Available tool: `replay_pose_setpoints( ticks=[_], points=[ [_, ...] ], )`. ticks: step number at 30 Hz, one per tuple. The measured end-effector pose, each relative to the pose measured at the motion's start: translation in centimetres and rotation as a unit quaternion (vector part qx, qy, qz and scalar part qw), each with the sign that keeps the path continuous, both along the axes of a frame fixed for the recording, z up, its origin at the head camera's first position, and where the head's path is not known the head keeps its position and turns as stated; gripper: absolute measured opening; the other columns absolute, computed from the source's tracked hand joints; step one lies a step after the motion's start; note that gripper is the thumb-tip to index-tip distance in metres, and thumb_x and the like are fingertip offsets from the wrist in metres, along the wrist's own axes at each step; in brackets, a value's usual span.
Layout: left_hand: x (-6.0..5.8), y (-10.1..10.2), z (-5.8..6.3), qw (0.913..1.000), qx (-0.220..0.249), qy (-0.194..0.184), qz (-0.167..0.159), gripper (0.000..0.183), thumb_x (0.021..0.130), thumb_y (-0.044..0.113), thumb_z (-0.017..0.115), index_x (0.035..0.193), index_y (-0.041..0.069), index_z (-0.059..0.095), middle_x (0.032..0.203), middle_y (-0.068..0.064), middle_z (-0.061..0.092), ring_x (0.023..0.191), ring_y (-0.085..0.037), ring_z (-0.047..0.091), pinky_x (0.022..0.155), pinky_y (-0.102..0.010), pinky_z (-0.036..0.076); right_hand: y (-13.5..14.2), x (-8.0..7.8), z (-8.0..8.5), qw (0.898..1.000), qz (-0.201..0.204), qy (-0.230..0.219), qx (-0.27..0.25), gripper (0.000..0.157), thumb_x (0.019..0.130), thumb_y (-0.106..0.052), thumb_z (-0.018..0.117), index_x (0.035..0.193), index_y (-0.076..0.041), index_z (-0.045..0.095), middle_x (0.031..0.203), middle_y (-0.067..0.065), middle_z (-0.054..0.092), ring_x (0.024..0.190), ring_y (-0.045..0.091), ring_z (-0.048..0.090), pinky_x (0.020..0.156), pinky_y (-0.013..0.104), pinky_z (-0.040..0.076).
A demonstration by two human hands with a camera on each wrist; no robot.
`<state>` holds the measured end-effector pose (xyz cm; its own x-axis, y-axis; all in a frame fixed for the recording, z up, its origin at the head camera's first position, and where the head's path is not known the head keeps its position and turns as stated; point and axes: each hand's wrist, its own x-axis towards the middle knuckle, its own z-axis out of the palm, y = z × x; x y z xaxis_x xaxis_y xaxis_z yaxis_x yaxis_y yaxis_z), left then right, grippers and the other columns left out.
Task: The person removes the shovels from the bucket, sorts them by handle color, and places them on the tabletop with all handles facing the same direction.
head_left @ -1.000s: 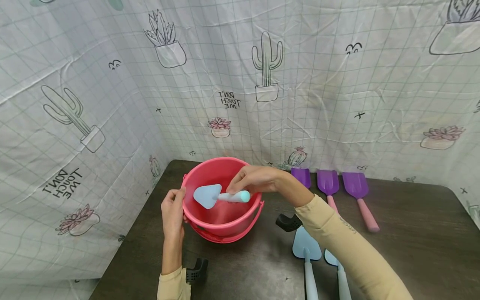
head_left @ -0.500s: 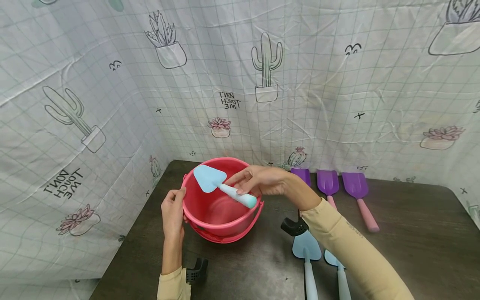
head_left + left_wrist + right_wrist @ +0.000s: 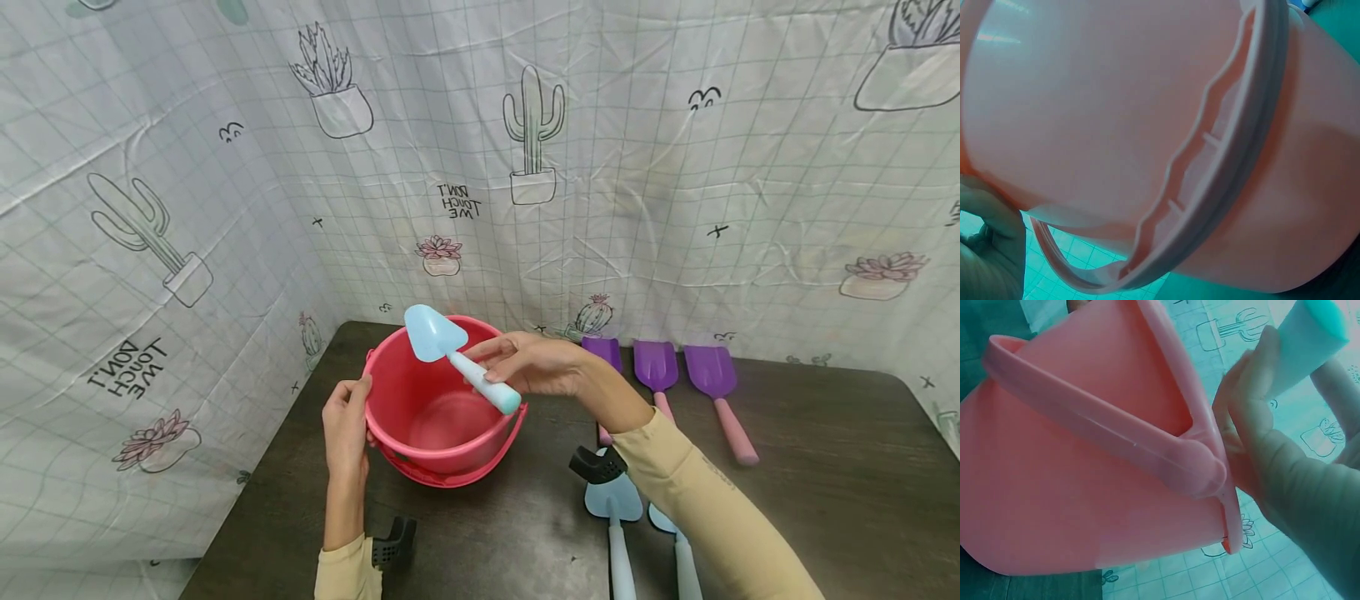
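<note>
A red bucket (image 3: 442, 454) stands on the dark table, its handle lowered toward the front. My left hand (image 3: 346, 425) grips the bucket's left rim, thumb on top; the left wrist view has that hand (image 3: 988, 250) at its lower left edge. Over the bucket's opening, my right hand (image 3: 528, 363) holds a light blue toy trowel (image 3: 435, 333) by its pale handle, the blade pointing up and to the left. In the right wrist view the handle's end (image 3: 1316, 331) sticks out of the right hand (image 3: 1272, 444), beside the bucket's rim.
Two more light blue trowels (image 3: 613, 496) (image 3: 684, 558) lie right of the bucket, partly under the right forearm. Behind them are three purple shovels with pink handles, the rightmost shovel (image 3: 711, 371) wholly visible. A printed curtain (image 3: 637, 208) hangs at the table's back and left.
My right hand has raised the trowel from inside the bucket's opening and shifted slightly right; the blade now tilts up above the far rim. My left hand and the bucket have stayed put.
</note>
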<state>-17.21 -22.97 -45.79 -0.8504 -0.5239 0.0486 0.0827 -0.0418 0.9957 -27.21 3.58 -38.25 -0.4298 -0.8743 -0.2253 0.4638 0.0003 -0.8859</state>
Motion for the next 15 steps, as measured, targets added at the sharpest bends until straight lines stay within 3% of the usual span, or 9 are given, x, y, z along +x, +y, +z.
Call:
replay_pose_setpoints(
  ticks=[7,15],
  points=[
    [0.0,-0.1,0.0,0.9999,0.013,0.0,-0.004,0.026,0.105,0.022,0.059,0.095,-0.001,0.055,0.058,-0.005,0.052,0.038,-0.006,0.045,0.039,-0.015,0.039,0.6,0.3,-0.2,0.999,-0.045,-0.008,-0.008,0.065,0.095,0.008,0.046,0.156,0.013,0.023,0.119,0.01,0.058,0.104,0.022,0.061,0.088,0.034,0.059],
    [-0.1,-0.1,-0.1,0.9999,0.014,0.002,-0.005,0.026,0.105,0.022,0.059,0.095,-0.001,0.055,0.058,-0.005,0.052,0.038,-0.005,0.045,0.039,-0.015,0.039,1.3,0.9,-0.3,0.996,-0.086,-0.03,-0.023,0.068,0.098,0.007,0.049,0.157,0.01,0.018,0.125,0.014,0.053,0.104,0.021,0.063,0.088,0.031,0.058]
  ],
)
